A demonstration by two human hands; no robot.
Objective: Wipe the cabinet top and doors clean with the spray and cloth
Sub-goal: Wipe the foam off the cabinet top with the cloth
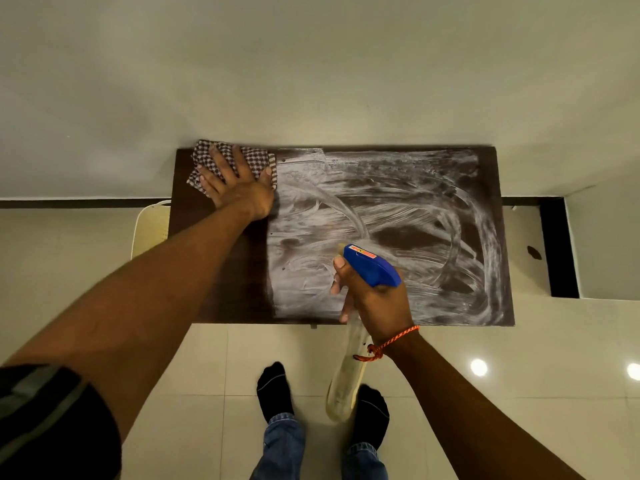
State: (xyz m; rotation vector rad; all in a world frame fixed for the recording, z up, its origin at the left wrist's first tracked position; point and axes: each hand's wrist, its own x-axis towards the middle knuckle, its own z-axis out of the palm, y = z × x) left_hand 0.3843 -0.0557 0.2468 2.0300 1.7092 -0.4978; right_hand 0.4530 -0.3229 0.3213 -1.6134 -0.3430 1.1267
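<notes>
The dark brown cabinet top (221, 271) stands against the wall. Most of its middle and right side is smeared with white streaks, while a strip on the left is dark. My left hand (239, 185) presses flat, fingers spread, on a brown-and-white checked cloth (211, 155) at the far left corner. My right hand (374, 296) grips a spray bottle with a blue trigger head (372, 265) over the front middle of the top. The bottle's clear body (346, 382) hangs down in front of the cabinet. The doors are hidden from above.
The pale wall (311, 81) runs directly behind the cabinet. A cream object (150, 226) sits on the floor at its left side. A dark gap (557, 247) and a white block (606, 247) lie to the right. My feet in black socks (275, 389) stand on glossy tiles.
</notes>
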